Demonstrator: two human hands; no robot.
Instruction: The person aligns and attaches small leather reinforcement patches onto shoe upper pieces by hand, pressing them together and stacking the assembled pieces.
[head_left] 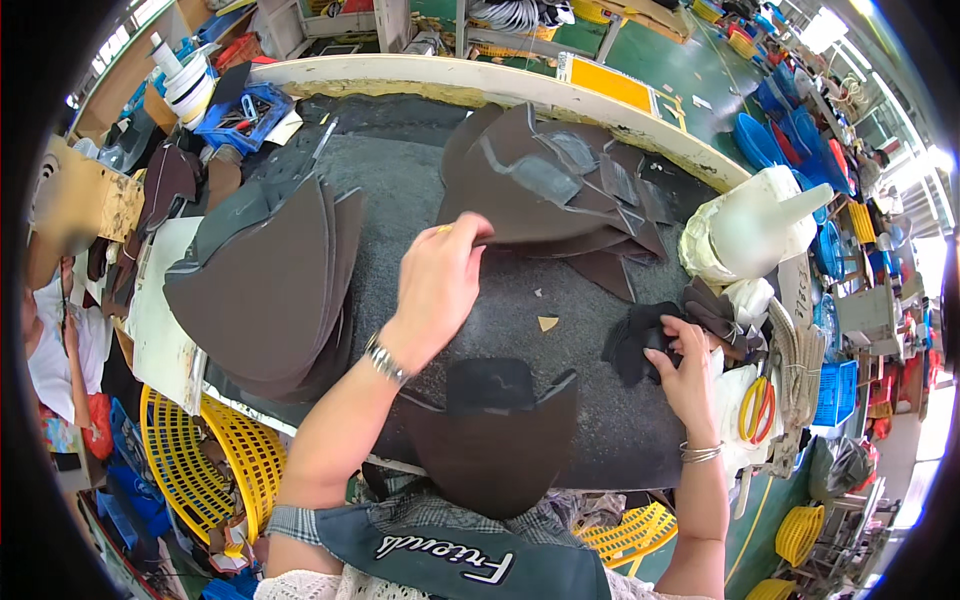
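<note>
My left hand (pixel 440 285), a watch on its wrist, is closed on the near edge of a dark brown fabric piece (pixel 510 205). That piece lies on an overlapping pile at the far middle of the table, where some pieces carry grey patches. Over on the right, the fingers of my right hand (pixel 686 365) are curled onto small black fabric pieces (pixel 638 345). One brown piece (pixel 500 450) with a black patch (pixel 489 386) along its far edge lies near my body. Several more brown pieces form a stack (pixel 265 285) at the left.
A whitish, glue-smeared container (pixel 745 235) stands at the right, with yellow-handled scissors (pixel 757 410) nearer me. A small tan scrap (pixel 547 323) lies mid-table. A raised white rim (pixel 400 68) bounds the far side. Yellow baskets (pixel 180 470) sit below the left edge.
</note>
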